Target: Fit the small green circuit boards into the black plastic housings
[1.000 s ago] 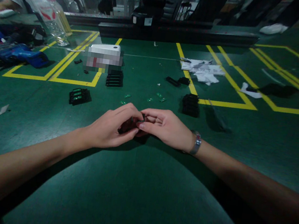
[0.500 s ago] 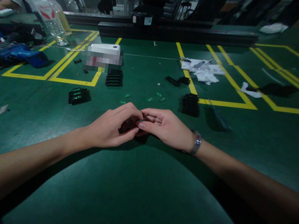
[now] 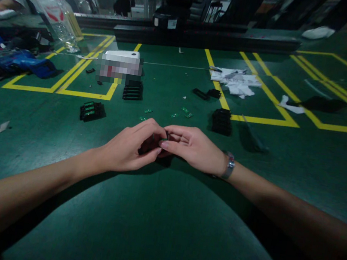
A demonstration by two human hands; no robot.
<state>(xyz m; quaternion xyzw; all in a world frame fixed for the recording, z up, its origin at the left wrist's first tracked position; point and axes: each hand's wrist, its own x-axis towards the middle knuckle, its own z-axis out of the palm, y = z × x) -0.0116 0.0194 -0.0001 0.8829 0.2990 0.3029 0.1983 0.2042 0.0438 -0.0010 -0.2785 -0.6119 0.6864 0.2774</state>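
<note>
Above the green table my left hand (image 3: 132, 146) and my right hand (image 3: 194, 150) meet, fingertips touching. Both are closed around a small dark piece (image 3: 166, 136) with a bit of green on it; the fingers hide most of its shape. Just beyond my fingertips lie several small green circuit boards (image 3: 174, 115). To the left sits a black plastic holder (image 3: 91, 111) with green boards in it. A stack of black plastic frames (image 3: 221, 121) stands to the right of my right hand, and another black frame stack (image 3: 133, 91) lies farther back.
A white box (image 3: 121, 55) lies behind the frames, partly blurred out. Clear bottles (image 3: 58, 17) stand at the far left near blue tools (image 3: 23, 62). Crumpled white paper (image 3: 236, 79) lies at the back right. A long black rail (image 3: 207, 37) crosses the table's far side.
Almost nothing differs. Both hands keep the same place and hold, with only a very slight shift of the fingertips around the small dark piece.
</note>
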